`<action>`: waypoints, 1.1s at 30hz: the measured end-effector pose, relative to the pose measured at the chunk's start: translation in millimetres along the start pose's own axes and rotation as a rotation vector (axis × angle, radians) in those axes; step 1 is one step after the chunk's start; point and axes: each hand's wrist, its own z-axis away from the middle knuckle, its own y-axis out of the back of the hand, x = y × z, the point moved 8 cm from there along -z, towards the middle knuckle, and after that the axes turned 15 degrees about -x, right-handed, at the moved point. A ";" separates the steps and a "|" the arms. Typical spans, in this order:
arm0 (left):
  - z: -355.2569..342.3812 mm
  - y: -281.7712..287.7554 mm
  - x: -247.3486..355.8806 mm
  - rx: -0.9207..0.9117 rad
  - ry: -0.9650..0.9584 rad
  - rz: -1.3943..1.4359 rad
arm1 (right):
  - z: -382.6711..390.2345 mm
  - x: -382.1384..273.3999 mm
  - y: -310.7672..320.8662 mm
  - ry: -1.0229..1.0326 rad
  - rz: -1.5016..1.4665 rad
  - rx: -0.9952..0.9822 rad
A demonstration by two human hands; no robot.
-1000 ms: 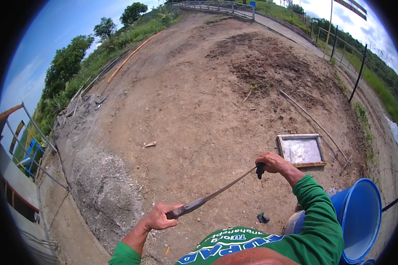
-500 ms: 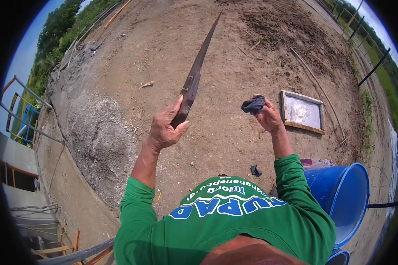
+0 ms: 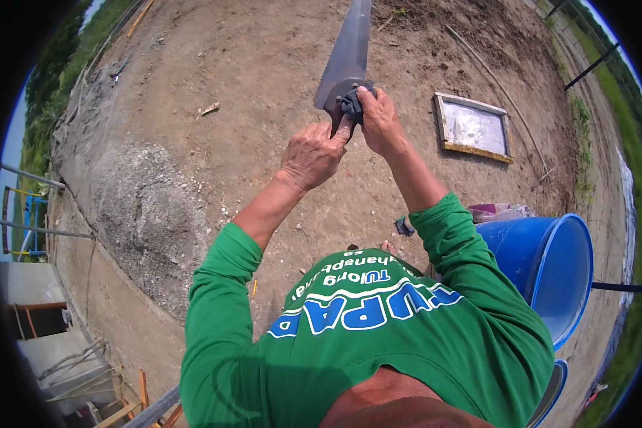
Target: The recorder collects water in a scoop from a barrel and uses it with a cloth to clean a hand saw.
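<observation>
My left hand [image 3: 312,155] grips the dark handle of a handsaw [image 3: 347,53], with a finger stretched along it. The toothed grey blade points away from me and runs past the top edge of the head view. A crumpled dark cloth [image 3: 352,105] is in my right hand [image 3: 382,125], pressed against the saw where the blade meets the handle. My right thumb lies over the cloth, and part of the handle is hidden behind cloth and fingers.
A grey gravel heap [image 3: 146,217] lies at left on bare dirt. To the right are a wood-framed tray [image 3: 474,128], a long stick [image 3: 499,96] and a blue barrel [image 3: 524,260]. Another dark scrap [image 3: 404,227] lies near my body. Concrete blockwork [image 3: 36,285] stands at far left.
The saw has turned, so the flat of its blade now faces me. My right hand has moved left and up, bringing the cloth onto the saw; my left hand has moved right and up.
</observation>
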 end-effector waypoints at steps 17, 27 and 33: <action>-21.3 -28.6 -18.5 -0.028 0.144 -0.002 | 0.0 41.3 11.5 -0.124 -0.237 -0.045; 1.4 -0.1 -27.9 0.201 0.135 0.245 | -14.8 1.3 15.3 0.054 -0.095 0.015; -7.4 -21.5 -59.6 0.009 0.341 0.351 | -3.3 11.9 -1.7 0.054 -0.011 -0.027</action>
